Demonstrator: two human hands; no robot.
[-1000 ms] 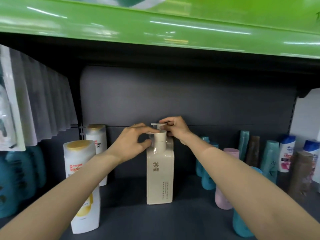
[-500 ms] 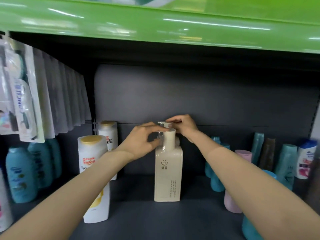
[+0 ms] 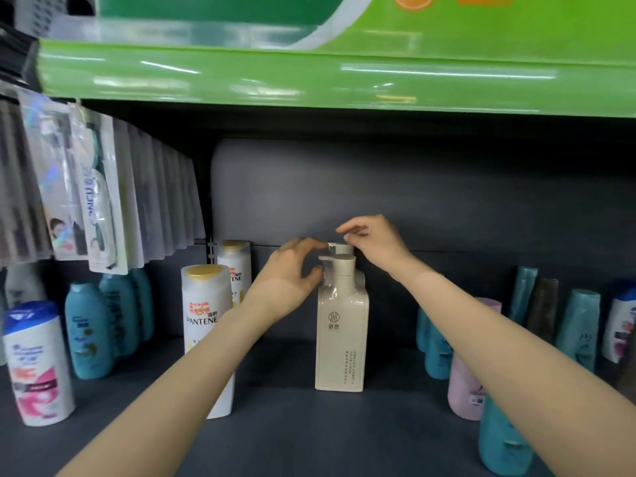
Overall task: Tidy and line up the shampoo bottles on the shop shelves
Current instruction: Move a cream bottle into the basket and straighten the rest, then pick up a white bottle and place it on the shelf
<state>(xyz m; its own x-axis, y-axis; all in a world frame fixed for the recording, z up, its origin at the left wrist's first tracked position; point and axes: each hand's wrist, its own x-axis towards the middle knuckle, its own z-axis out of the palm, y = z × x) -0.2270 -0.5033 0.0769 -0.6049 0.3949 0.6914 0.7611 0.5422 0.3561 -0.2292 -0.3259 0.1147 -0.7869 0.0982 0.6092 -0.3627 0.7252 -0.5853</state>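
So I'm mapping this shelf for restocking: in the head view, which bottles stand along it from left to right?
Blue-capped white bottle → teal bottle → gold-capped Pantene bottle → cream pump bottle → pink bottle → teal bottle at far right.
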